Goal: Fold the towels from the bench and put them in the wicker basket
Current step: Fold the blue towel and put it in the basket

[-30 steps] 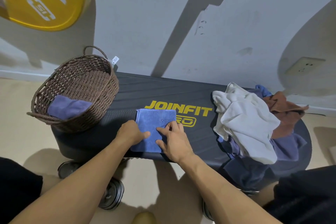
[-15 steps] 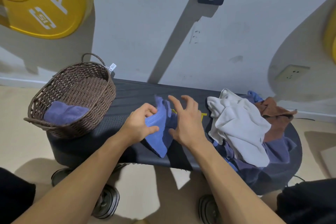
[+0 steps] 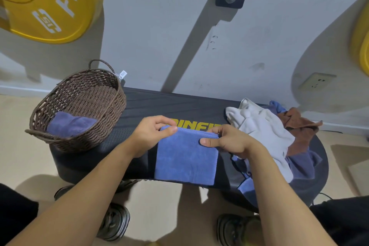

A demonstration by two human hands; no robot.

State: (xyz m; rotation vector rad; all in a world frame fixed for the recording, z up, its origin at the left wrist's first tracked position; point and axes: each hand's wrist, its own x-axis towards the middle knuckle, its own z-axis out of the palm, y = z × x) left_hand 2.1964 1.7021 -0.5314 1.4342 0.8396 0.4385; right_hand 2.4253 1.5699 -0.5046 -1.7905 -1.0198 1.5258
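Note:
A folded blue towel (image 3: 185,160) lies flat on the black bench (image 3: 171,104), its near edge at the bench's front. My left hand (image 3: 151,134) pinches its far left corner. My right hand (image 3: 225,140) pinches its far right corner, thumb on top. The brown wicker basket (image 3: 99,106) stands on the bench's left end with a folded purple-blue towel (image 3: 69,124) inside. A heap of unfolded towels sits on the right end: a white one (image 3: 263,128) on top, a brown one (image 3: 297,126) and purple-blue ones (image 3: 301,164) under it.
A yellow weight plate (image 3: 46,0) hangs on the wall at the upper left, another at the right edge (image 3: 362,36). A wall socket (image 3: 317,83) is at the right. My shoes (image 3: 115,223) stand on the floor below the bench.
The blue towel was lifted off the bench and folded over; it now lies flat again as a larger rectangle farther right, both hands holding its far corners.

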